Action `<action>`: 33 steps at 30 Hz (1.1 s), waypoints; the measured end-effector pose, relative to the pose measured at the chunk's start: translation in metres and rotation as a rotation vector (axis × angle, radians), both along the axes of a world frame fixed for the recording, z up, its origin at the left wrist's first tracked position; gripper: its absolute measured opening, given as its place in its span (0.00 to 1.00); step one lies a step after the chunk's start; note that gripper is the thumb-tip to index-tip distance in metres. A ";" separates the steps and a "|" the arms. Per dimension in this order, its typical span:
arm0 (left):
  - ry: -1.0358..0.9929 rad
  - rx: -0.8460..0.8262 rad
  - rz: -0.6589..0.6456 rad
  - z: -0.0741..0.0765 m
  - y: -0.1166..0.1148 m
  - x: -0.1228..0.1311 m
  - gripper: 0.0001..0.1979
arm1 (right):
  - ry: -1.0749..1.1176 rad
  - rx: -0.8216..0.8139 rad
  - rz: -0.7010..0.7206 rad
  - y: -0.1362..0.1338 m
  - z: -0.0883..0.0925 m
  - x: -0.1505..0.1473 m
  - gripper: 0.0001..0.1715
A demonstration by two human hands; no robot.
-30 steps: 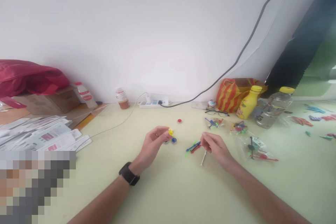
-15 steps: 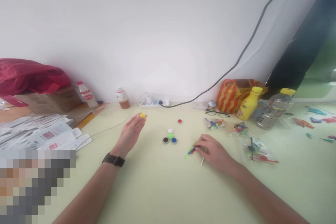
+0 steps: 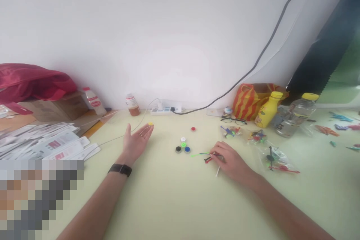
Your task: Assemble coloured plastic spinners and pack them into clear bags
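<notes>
My left hand [image 3: 137, 140] is open, palm up and fingers spread, with a dark band on the wrist. A small yellow disc [image 3: 151, 124] shows just past its fingertips. My right hand [image 3: 226, 157] pinches thin plastic sticks, and a green stick [image 3: 197, 155] points left out of its fingers with a blue one beside it. Below the fingers lie a red stick [image 3: 207, 161] and a white stick [image 3: 218, 171], partly hidden by the hand. Between my hands sit small round pieces: white [image 3: 183, 140], green [image 3: 183, 145], black [image 3: 178, 149] and blue [image 3: 187, 150]. A red disc [image 3: 193, 129] lies farther back.
Clear bags of coloured plastic parts [image 3: 278, 161] and glasses [image 3: 234, 120] lie at right, before a yellow bottle [image 3: 269, 110] and a clear bottle [image 3: 297, 116]. A power strip [image 3: 165, 110] is along the wall. Stacked white cards [image 3: 56, 144] spread at left.
My left hand has let go of the yellow disc and opened, thumb swung outward. In my right hand, the green and blue sticks have turned nearly level, apart from the red one.
</notes>
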State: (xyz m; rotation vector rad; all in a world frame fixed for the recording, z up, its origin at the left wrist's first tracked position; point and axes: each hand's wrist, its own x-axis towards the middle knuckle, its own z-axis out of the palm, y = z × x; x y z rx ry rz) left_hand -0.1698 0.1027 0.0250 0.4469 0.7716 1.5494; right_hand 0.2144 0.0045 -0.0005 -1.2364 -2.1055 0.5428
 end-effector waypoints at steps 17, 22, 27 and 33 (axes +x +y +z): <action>0.053 -0.047 -0.059 0.002 -0.003 0.005 0.36 | 0.035 0.017 -0.068 0.000 -0.004 -0.001 0.10; 0.132 -0.065 -0.130 0.005 -0.007 0.012 0.35 | 0.045 0.014 -0.055 -0.001 -0.004 -0.002 0.12; 0.157 -0.049 -0.216 0.008 -0.011 0.018 0.35 | 0.063 0.049 -0.052 -0.003 -0.003 -0.002 0.14; 0.169 -0.053 -0.251 0.011 -0.016 0.023 0.34 | 0.067 0.067 -0.046 -0.002 -0.004 -0.003 0.15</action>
